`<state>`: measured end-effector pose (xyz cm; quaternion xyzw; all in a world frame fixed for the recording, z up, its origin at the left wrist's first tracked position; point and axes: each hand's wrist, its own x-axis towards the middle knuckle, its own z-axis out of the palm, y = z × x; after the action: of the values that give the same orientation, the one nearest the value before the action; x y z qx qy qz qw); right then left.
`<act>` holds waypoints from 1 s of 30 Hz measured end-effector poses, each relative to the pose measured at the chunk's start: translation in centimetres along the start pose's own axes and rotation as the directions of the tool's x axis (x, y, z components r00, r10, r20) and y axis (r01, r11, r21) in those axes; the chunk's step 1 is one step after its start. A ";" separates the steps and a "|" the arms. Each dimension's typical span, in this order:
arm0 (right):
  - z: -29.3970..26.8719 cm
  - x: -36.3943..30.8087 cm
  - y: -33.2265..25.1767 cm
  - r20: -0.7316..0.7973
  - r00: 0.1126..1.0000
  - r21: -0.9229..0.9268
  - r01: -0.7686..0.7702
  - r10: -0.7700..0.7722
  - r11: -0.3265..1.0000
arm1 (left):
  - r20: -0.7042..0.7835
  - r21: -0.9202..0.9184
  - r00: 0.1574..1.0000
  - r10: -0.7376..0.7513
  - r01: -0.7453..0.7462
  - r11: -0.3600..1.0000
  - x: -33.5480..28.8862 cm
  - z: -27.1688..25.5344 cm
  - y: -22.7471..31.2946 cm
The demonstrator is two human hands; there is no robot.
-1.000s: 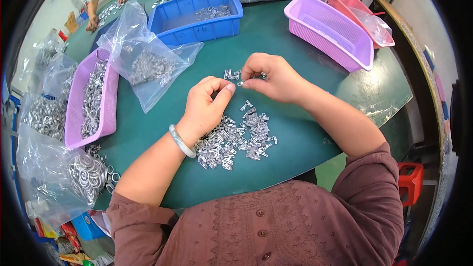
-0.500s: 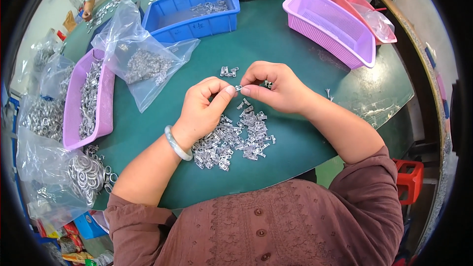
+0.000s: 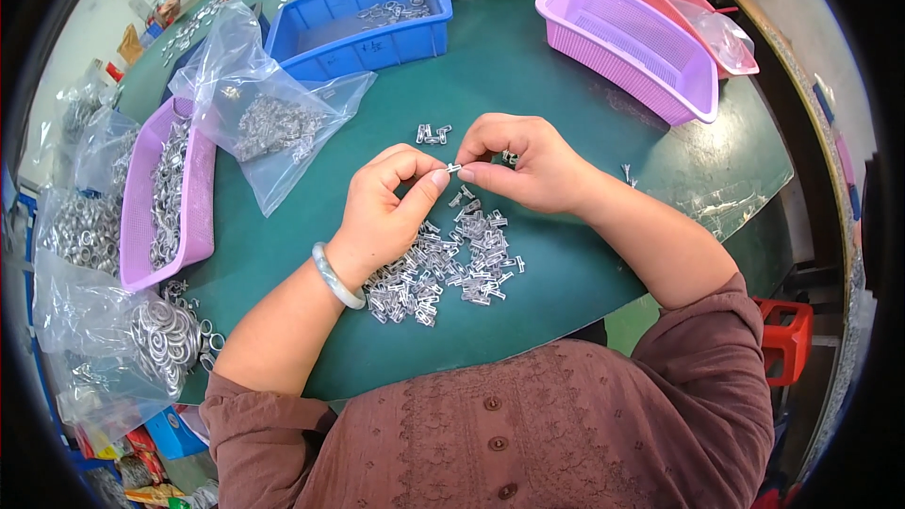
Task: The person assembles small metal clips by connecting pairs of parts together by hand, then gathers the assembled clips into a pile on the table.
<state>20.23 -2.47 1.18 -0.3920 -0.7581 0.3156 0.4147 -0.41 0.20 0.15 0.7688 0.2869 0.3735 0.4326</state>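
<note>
In the head view, the left hand point(image 3: 382, 203) and the right hand point(image 3: 528, 165) pinch one small silver metal fitting point(image 3: 452, 168) between thumbs and fingertips; whether it is a single part or two joined is too small to tell. Gripping it from both sides probably steadies so slight a thing. A loose heap of silver metal pieces point(image 3: 483, 259) lies just below the grip, likely for a short reach; a little cluster of silver pieces point(image 3: 435, 135) sits just beyond it, perhaps to stay separate. More silver bits point(image 3: 510, 158) show by the right hand's curled fingers, held or lying there, I cannot tell. Counted: two hands, one fitting, one heap too dense to number, one cluster of roughly four, one blue rectangular plastic bin point(image 3: 377, 49) well beyond the grip, and two purple plastic baskets, one far left point(image 3: 200, 217), one upper right point(image 3: 613, 58).
</note>
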 end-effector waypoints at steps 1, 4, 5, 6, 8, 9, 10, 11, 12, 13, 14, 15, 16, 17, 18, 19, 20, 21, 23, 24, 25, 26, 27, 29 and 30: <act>0.0 0.0 0.0 0.004 1.000 -0.004 0.002 -0.002 1.000 | -0.001 0.003 1.000 0.003 -0.003 1.000 0.0 0.0 0.0; 0.0 0.0 0.1 0.005 1.000 -0.003 -0.004 0.004 1.000 | -0.013 0.002 1.000 0.023 -0.023 1.000 0.1 0.1 0.0; 0.0 0.0 0.1 0.005 1.000 -0.003 -0.004 0.004 1.000 | -0.025 0.000 0.999 0.041 -0.041 0.999 0.1 0.1 0.0; 0.0 0.0 0.1 0.008 1.000 -0.004 -0.001 0.001 1.000 | -0.025 0.000 0.999 0.041 -0.041 0.999 0.1 0.1 0.0; 0.0 -0.1 0.1 0.009 1.000 -0.006 0.000 0.000 1.000 | -0.004 -0.004 1.000 0.019 -0.019 1.000 0.0 0.1 0.1; 0.0 -0.1 0.2 0.009 1.000 -0.005 0.000 0.000 1.000 | -0.004 -0.004 1.000 0.019 -0.019 1.000 0.0 0.1 0.2; 0.0 -0.1 0.2 0.008 1.000 -0.004 0.000 0.000 1.000 | 0.001 0.002 1.000 0.017 -0.017 1.000 0.0 0.0 0.1; 0.0 -0.1 0.2 0.008 1.000 -0.004 0.001 -0.001 1.000 | 0.007 0.008 1.000 0.015 -0.015 1.000 0.0 0.0 0.1; 0.0 -0.1 0.2 0.006 1.000 -0.007 0.010 -0.010 1.000 | 0.006 0.008 1.000 0.015 -0.015 1.000 0.0 0.0 0.1; 0.1 0.0 0.2 0.003 1.000 -0.011 0.020 -0.020 1.000 | 0.005 0.002 1.000 0.017 -0.017 1.000 0.0 0.0 0.1; 0.1 0.0 0.2 0.003 1.000 -0.011 0.019 -0.019 1.000 | 0.003 -0.004 1.000 0.018 -0.018 1.000 0.0 0.1 0.1; 0.1 0.0 0.2 0.002 1.000 -0.021 0.022 -0.022 1.000 | 0.004 -0.004 1.000 0.018 -0.018 1.000 0.0 0.1 0.0; 0.1 0.0 0.2 0.001 1.000 -0.031 0.024 -0.024 0.999 | 0.004 -0.001 1.000 0.025 -0.025 1.000 0.0 0.1 0.0; 0.1 0.0 0.2 0.001 1.000 -0.031 0.024 -0.024 0.999 | 0.005 0.001 0.999 0.032 -0.032 0.999 0.0 0.1 0.0; 0.1 0.0 0.2 -0.007 0.999 -0.037 0.032 -0.032 0.999 | 0.005 0.001 0.999 0.032 -0.032 0.999 0.0 0.1 0.0; 0.2 -0.1 0.3 -0.015 0.999 -0.044 0.040 -0.041 0.998 | 0.009 0.004 1.000 0.027 -0.027 1.000 0.0 0.1 0.0; 0.2 -0.1 0.3 -0.015 0.999 -0.044 0.040 -0.041 0.998 | 0.013 0.007 1.000 0.021 -0.021 1.000 0.0 0.1 0.0; 0.3 -0.1 0.3 -0.025 0.998 -0.044 0.051 -0.052 0.998 | 0.013 0.007 1.000 0.021 -0.022 1.000 0.0 0.1 0.0; 0.4 -0.1 0.4 -0.034 0.997 -0.044 0.063 -0.065 0.997 | 0.005 0.001 0.999 0.033 -0.033 0.999 -0.1 0.2 0.0; 0.4 -0.1 0.4 -0.037 0.996 -0.062 0.073 -0.075 0.995 | 0.005 0.001 0.999 0.033 -0.033 0.999 -0.1 0.2 0.0; 0.4 -0.1 0.4 -0.041 0.996 -0.080 0.082 -0.086 0.993 | 0.006 0.004 0.999 0.036 -0.036 0.999 -0.1 0.2 0.0; 0.4 -0.1 0.4 -0.041 0.996 -0.080 0.082 -0.085 0.993 | 0.006 0.006 0.999 0.040 -0.040 0.999 -0.1 0.2 0.0; 0.4 -0.1 0.3 -0.043 0.995 -0.085 0.084 -0.088 0.993 | 0.006 0.006 0.999 0.040 -0.040 0.999 -0.1 0.2 0.0; 0.4 -0.1 0.3 -0.045 0.995 -0.090 0.085 -0.089 0.992 | 0.014 0.000 0.999 0.033 -0.033 0.999 0.0 0.2 0.1; 0.4 -0.1 0.3 -0.043 0.995 -0.091 0.085 -0.089 0.992 | 0.014 0.000 0.999 0.033 -0.033 0.999 0.0 0.2 0.1</act>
<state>20.01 -2.47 0.74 -0.3840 -0.7777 0.2539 0.4281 -0.21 0.05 0.15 0.7760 0.2712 0.3751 0.4285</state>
